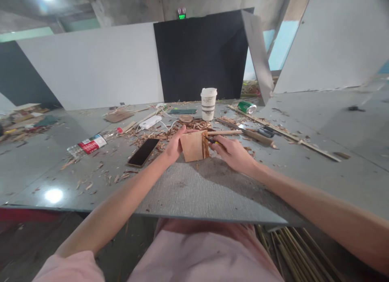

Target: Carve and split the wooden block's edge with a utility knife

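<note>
A pale wooden block with bark on its right side stands upright on a grey mat on the table. My left hand grips the block's left side and top edge, fingers wrapped round it. My right hand is closed on a small dark tool with a yellow mark, its tip pressed against the bark side of the block. Wood shavings lie scattered just behind the block.
A black phone lies left of the block. Behind are a paper cup, a white power bank with cable, a green can, a plastic bottle, a wooden-handled tool and long wooden strips. Bamboo sticks lie under the table.
</note>
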### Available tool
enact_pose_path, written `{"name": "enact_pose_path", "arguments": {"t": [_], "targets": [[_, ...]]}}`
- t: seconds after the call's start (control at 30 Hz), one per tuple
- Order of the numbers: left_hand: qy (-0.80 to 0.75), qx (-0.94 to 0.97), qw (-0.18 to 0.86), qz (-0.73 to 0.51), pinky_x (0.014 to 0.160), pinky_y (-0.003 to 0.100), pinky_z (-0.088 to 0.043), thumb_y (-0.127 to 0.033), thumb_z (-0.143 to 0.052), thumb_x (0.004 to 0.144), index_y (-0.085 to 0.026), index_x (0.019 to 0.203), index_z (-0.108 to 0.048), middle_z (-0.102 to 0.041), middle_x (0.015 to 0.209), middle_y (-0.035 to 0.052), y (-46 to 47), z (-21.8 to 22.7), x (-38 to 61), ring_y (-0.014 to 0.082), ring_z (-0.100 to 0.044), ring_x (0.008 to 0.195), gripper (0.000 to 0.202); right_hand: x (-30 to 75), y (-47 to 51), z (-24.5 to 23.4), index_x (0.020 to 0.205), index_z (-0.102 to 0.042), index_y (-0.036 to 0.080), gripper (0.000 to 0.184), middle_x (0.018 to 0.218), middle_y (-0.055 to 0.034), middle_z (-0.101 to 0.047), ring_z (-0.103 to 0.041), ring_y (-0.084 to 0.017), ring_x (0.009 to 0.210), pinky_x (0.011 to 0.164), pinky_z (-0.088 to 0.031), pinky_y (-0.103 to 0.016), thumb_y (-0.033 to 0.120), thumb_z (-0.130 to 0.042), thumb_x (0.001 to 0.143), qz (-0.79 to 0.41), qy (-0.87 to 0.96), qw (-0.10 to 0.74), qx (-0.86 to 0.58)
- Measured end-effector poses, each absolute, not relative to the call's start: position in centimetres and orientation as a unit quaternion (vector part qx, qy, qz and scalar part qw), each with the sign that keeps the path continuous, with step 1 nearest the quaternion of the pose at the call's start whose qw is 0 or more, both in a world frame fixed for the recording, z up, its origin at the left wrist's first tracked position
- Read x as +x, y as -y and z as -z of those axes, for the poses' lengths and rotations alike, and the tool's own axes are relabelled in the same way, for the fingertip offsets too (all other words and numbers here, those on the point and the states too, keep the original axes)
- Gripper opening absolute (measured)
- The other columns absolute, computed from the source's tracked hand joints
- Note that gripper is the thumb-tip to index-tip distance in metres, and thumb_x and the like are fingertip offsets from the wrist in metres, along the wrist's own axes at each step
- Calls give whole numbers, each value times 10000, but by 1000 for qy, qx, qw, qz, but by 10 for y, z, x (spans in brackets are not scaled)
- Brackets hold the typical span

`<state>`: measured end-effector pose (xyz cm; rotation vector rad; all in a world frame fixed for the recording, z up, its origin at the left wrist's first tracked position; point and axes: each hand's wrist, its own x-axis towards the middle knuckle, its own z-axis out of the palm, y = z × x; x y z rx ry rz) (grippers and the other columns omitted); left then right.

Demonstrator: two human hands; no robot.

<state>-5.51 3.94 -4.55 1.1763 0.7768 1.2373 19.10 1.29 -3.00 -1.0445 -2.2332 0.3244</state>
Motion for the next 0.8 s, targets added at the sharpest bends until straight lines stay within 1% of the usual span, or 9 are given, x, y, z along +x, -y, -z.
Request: {"name": "enact_pose_path", "arguments": {"t": [0.17, 0.37, 0.63, 0.8], "targets": [[-334, 502, 591, -536, 811, 406, -549, -792, -676, 780, -203, 1088, -809, -809, 1016, 144, -37, 43, -53, 359, -743, 1011, 678, 190, -13, 31, 944, -596, 219, 271, 805, -56, -670, -606, -212, 695, 626, -325, -315, 379, -417, 1071, -117, 853, 311, -403], [-302, 505, 625, -513, 848, 428, -552, -836, -664, 752, -170, 1064, -806, -811, 1035, 161, -34, 39, -48, 380, -741, 1054, 749, 191, -13, 33, 927, -552, 224, 242, 781, -39, -634, -583, -202, 684, 627, -310, -314, 369, -423, 1072, -117, 856, 312, -396], [-292, 500, 637, -509, 896, 455, -545, -834, -700, 722, -171, 1026, -804, -809, 1049, 165, -35, 40, -47, 407, -717, 1121, 737, 189, -14, 32, 853, -478, 236, 264, 733, -32, -590, -535, -193, 660, 618, -288, -314, 373, -416, 1071, -114, 858, 311, -392], [-295, 496, 639, -509, 938, 462, -526, -823, -673, 763, -156, 1088, -787, -795, 1112, 178, -37, 43, -48, 411, -699, 1162, 751, 190, -14, 34, 852, -474, 233, 260, 706, -19, -572, -505, -174, 623, 601, -273, -302, 371, -421, 1066, -117, 860, 307, -391]]}}
